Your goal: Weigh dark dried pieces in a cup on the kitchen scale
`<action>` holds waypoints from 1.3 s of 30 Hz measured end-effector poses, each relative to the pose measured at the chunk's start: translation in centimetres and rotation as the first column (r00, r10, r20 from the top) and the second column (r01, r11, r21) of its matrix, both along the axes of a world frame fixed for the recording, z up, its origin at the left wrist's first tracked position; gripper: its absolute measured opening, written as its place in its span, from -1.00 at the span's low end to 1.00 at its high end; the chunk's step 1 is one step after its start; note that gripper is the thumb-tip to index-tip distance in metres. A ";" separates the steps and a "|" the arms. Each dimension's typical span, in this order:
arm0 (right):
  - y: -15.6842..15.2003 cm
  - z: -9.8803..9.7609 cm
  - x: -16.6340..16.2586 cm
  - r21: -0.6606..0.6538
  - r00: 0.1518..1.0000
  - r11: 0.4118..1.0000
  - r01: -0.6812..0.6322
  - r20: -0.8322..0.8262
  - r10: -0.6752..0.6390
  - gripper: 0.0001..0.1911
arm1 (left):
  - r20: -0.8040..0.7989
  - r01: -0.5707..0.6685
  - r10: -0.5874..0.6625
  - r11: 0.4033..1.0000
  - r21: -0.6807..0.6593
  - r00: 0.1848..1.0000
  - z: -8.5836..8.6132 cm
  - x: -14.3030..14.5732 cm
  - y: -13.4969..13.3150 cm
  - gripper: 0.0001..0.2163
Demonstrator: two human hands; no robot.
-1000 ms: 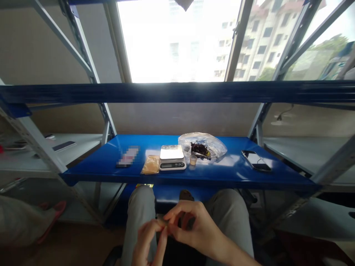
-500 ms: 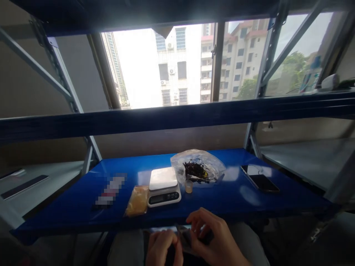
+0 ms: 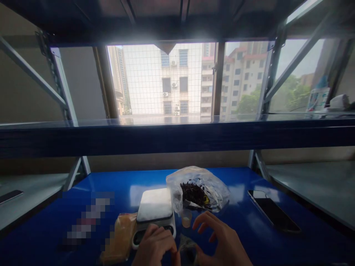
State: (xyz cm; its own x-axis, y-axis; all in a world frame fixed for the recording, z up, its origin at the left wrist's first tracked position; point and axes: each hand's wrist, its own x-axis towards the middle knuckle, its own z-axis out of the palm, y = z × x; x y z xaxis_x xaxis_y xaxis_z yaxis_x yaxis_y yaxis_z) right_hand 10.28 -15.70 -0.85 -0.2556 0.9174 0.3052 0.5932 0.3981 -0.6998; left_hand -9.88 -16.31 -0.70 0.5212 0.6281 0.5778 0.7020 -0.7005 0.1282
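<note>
Both hands are low at the front of the blue shelf (image 3: pixel 244 177). My left hand (image 3: pixel 155 246) is curled, its fingers pinched on the edge of a small clear pouch (image 3: pixel 187 248) and resting against the front of a white digital scale (image 3: pixel 155 206). My right hand (image 3: pixel 223 242) grips the pouch's other side near the thumb, with its other fingers raised and spread. Just beyond the fingers stands a small clear cup (image 3: pixel 186 218). Behind the cup lies a clear plastic bag of dark dried pieces (image 3: pixel 197 190).
A yellowish packet (image 3: pixel 121 236) lies left of the scale, beside a blurred-out flat item (image 3: pixel 88 218). A dark phone (image 3: pixel 273 211) lies on the right. A blue crossbeam (image 3: pixel 177 138) runs overhead, and grey shelves (image 3: pixel 313 184) flank both sides. Another phone (image 3: pixel 9 195) is at far left.
The view has tilted up and moved closer to the shelf. Both hands have come up from my lap over the shelf's front edge, to just in front of the scale and cup.
</note>
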 end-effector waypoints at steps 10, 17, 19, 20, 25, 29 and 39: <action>11.7 0.9 2.4 -0.390 0.728 0.875 -0.287 -0.682 -0.065 -0.30 | 0.608 0.033 0.021 0.996 -0.077 0.794 6.0 7.0 10.5 -0.83; 17.3 1.4 4.3 -0.134 0.537 0.982 0.137 -0.823 -0.187 -0.42 | 0.656 0.040 0.070 0.988 -0.151 0.752 2.5 8.7 16.0 -0.83; 17.9 1.5 4.8 -0.125 0.540 0.967 0.222 -0.810 -0.229 -0.40 | 0.690 -0.002 0.148 0.978 -0.208 0.709 2.0 8.6 16.2 -0.77; 18.1 1.4 4.9 -0.117 0.548 0.962 0.247 -0.802 -0.238 -0.39 | 0.704 -0.016 0.179 0.973 -0.232 0.687 2.1 8.6 16.3 -0.72; 18.1 -0.1 4.5 -0.012 0.678 0.967 0.255 -0.711 -0.187 -0.44 | 0.741 -0.005 0.206 0.965 -0.264 0.639 3.2 9.6 18.2 -0.72; 17.4 -0.6 4.1 0.046 0.739 0.976 0.211 -0.662 -0.129 -0.51 | 0.807 0.177 0.181 0.927 -0.331 0.562 2.2 10.1 19.8 -0.75; 17.6 -1.4 4.4 0.029 0.690 0.948 0.315 -0.693 -0.208 -0.48 | 0.902 0.311 0.219 0.886 -0.344 0.373 0.2 9.6 20.0 -0.84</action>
State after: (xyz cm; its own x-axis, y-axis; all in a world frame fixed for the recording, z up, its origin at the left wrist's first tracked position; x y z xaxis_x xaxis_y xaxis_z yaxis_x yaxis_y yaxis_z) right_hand 14.66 1.89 -2.24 0.3119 0.8503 0.4240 0.0789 0.4215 -0.9034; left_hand -0.25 3.64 -0.55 -0.1156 0.9069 0.4051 -0.0683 -0.4142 0.9076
